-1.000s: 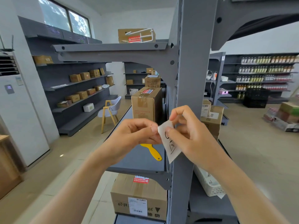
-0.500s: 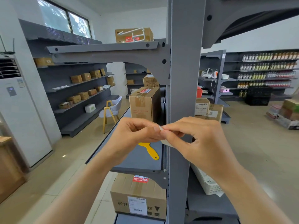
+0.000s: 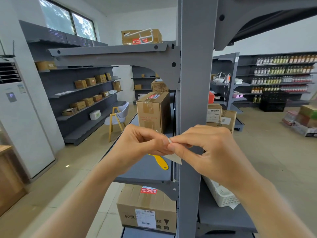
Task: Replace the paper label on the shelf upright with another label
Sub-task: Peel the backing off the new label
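A grey metal shelf upright (image 3: pixel 195 83) rises straight ahead, with no label visible on its bare face. In front of it, at chest height, both hands pinch a small white paper label (image 3: pixel 174 158). My left hand (image 3: pixel 142 145) grips its upper corner between thumb and forefinger. My right hand (image 3: pixel 211 150) pinches the same corner from the right, and the rest of the label hangs below the fingers, mostly hidden. Any writing on the label is out of sight.
A yellow plastic scraper (image 3: pixel 160 162) lies on the grey shelf (image 3: pixel 145 174) behind my hands, near a taped cardboard box (image 3: pixel 152 112). Another box (image 3: pixel 147 208) sits on the shelf below, and a white basket (image 3: pixel 221 196) on the right side.
The label was held upright with its written face showing; now it is turned down under my fingers, and both hands have closed together on its top corner.
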A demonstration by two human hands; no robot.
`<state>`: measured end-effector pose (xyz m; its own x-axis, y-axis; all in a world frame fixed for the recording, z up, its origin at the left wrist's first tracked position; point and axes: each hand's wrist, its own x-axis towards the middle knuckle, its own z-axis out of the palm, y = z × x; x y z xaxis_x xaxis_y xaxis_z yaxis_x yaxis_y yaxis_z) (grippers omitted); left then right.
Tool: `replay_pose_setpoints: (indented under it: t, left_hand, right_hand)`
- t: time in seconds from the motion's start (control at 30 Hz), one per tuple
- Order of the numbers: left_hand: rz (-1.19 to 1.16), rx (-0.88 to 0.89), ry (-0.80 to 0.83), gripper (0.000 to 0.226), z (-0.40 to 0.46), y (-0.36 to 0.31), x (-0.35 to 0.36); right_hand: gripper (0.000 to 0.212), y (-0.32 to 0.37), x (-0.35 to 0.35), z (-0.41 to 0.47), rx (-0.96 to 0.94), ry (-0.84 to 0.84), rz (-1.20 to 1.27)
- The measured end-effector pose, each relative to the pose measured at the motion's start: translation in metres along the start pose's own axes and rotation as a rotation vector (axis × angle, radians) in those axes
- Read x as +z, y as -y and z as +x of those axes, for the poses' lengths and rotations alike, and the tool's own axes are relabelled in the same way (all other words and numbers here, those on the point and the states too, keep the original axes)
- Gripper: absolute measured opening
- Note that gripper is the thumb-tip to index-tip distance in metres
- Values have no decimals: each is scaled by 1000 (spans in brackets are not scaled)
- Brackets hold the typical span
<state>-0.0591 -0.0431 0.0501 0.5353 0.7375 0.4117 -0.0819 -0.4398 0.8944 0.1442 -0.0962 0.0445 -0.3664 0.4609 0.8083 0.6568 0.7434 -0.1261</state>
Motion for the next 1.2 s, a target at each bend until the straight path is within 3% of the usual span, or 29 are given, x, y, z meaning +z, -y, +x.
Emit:
replay_pose_setpoints:
  t: [0.47,1.0,1.2]
  left_hand:
    - [327,92,3,14,-3,-6,2]
    - [212,-112,-12,27,-4,-12,2]
    - [241,-103,-9,15,-6,-9,0]
  right_hand:
    - [21,2,-4,2,12,23,-78]
    - [22,5,-2,2,-88,88,-215]
    - [27,6,-1,0,-100,116,-252]
